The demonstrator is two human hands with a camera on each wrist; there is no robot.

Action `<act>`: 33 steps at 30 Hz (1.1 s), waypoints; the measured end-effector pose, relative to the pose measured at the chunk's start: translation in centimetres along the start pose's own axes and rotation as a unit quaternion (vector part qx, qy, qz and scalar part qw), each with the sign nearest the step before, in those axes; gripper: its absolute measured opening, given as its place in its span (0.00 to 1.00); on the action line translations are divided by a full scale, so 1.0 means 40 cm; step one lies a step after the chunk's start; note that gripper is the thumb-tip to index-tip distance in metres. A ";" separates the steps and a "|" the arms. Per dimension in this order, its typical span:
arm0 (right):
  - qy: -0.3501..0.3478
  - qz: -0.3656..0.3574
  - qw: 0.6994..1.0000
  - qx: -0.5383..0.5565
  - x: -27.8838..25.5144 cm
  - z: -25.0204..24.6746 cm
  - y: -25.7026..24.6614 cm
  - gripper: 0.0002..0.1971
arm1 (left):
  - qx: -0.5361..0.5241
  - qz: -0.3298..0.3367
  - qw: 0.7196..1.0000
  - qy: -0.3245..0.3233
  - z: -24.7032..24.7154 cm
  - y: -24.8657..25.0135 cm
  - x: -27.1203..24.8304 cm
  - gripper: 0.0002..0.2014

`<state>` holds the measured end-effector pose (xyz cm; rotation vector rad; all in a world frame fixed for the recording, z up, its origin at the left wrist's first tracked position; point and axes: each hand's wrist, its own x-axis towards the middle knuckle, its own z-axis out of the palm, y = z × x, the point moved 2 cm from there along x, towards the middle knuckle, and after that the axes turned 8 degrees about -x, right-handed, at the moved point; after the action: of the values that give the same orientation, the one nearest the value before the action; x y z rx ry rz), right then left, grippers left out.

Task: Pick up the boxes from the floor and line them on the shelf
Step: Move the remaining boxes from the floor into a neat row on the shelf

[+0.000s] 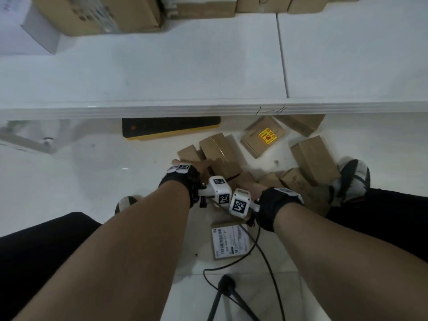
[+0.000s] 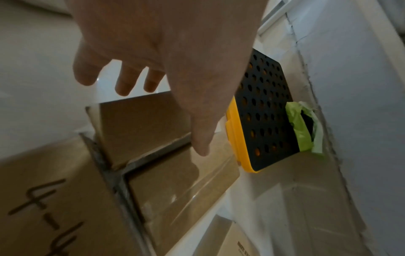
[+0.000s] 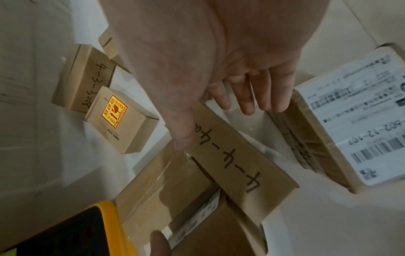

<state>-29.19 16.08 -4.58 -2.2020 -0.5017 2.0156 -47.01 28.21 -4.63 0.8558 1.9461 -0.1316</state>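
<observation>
the boxes (image 1: 217, 149) are matt brown cardboard, some sealed with glossy clear tape (image 2: 210, 187). one carries a smooth white paper label (image 3: 359, 124), another a shiny yellow sticker (image 1: 268, 136). the floor (image 1: 81, 177) is glossy white tile. the tray (image 2: 263, 110) looks like matt black and yellow plastic. the shelf (image 1: 162, 72) is smooth and white.

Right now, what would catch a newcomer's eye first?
A heap of brown cardboard boxes on the white floor below the white shelf, both bare hands, left hand and right hand, reaching into it. Beyond lie a yellow-stickered flat box and a black-and-yellow perforated tray.
</observation>
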 end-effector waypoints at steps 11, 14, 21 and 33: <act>0.081 -0.040 0.996 -0.027 -0.007 -0.075 -0.196 0.15 | -0.044 0.030 0.998 -0.024 -0.003 0.037 0.063 0.58; 0.071 -0.081 0.992 -0.066 -0.002 -0.026 -0.271 0.18 | 0.006 0.025 0.999 -0.027 0.011 0.034 0.071 0.59; 0.106 -0.072 0.943 -0.307 0.066 0.057 -0.331 0.38 | 0.000 0.040 0.999 -0.021 -0.028 0.014 0.113 0.43; 0.204 -0.054 0.864 -0.457 0.114 0.062 -0.322 0.55 | -0.099 0.018 0.994 -0.044 -0.060 -0.012 0.217 0.58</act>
<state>-33.47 29.27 -5.25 -2.8511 -1.7320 1.2718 -51.53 33.31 -10.51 0.7395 1.8255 0.0443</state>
